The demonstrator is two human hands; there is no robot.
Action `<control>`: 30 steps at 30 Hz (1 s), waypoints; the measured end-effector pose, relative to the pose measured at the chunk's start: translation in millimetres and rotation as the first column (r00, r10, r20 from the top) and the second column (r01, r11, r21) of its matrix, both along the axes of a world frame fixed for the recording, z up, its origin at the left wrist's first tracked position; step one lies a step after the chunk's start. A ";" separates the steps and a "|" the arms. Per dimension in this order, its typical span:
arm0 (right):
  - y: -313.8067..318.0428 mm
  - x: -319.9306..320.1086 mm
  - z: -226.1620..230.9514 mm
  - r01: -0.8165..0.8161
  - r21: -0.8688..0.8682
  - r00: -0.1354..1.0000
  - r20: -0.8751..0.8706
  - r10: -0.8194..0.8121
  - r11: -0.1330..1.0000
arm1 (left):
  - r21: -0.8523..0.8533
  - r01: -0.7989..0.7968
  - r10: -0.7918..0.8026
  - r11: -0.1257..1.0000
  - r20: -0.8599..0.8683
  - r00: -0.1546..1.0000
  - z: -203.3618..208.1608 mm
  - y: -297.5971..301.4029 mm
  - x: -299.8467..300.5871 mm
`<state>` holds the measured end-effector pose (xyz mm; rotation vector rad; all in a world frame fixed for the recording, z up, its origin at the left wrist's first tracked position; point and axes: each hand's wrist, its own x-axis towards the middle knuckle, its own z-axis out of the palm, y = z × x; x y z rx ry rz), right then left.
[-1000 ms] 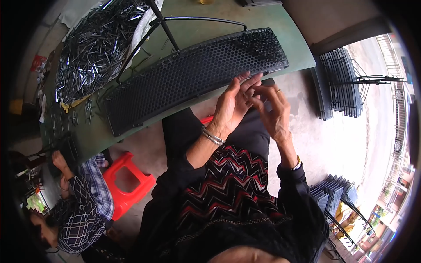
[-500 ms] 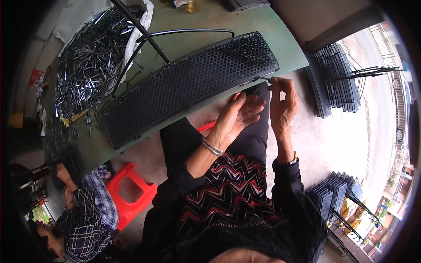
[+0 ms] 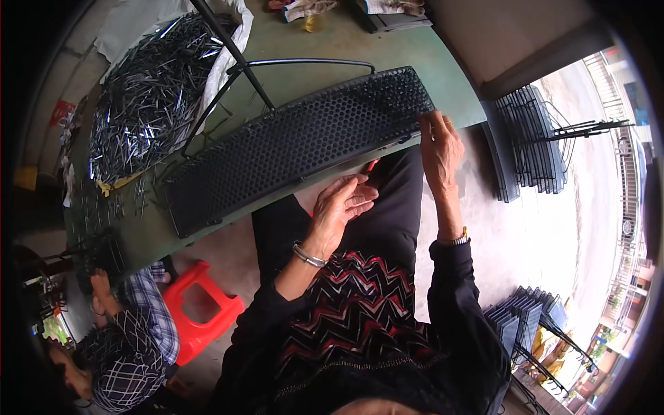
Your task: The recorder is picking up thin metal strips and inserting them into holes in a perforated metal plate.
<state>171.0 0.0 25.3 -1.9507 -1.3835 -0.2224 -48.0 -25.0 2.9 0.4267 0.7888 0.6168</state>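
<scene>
A long black panel (image 3: 297, 135) of honeycomb mesh lies slanted on the green table (image 3: 408, 52), overhanging its near edge. A black bent-rod frame (image 3: 311, 61) is behind it. At the panel's right end, my right hand (image 3: 440, 149) is closed, fingertips pinched together by the corner; what they hold is hidden. My left hand (image 3: 342, 206), with a bracelet at the wrist, hovers below the panel's near edge above my lap. Its fingers are loosely curved and apart, with nothing visible in them.
Back left, a white sack (image 3: 235, 48) holds a heap of thin dark metal pieces (image 3: 155, 104). A red stool (image 3: 200, 311) stands left, beside another person (image 3: 131, 360) working. Stacked mesh racks (image 3: 529, 142) and more racks (image 3: 526, 318) are at right. Gloves (image 3: 308, 8) lie at the far edge.
My right hand has moved up to the panel's right corner; the thin dark piece at its fingertips no longer shows. My left hand has drawn down and left, its fingers curling more.
</scene>
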 end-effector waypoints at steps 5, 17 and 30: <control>0.4 -1.5 3.4 0.022 -0.053 0.999 0.047 -0.019 0.998 | 0.161 -0.089 0.106 0.983 -0.098 0.989 7.5 -2.6 -21.5; 9.3 3.3 2.8 0.058 -0.167 0.996 0.071 -0.047 0.984 | 0.377 -0.207 0.303 0.903 -0.216 0.928 19.7 -18.6 -56.8; -29.8 -103.4 -11.0 -0.363 -0.177 0.877 -0.398 0.271 0.915 | 0.767 -0.504 0.901 0.396 -0.218 0.376 23.4 7.2 -192.0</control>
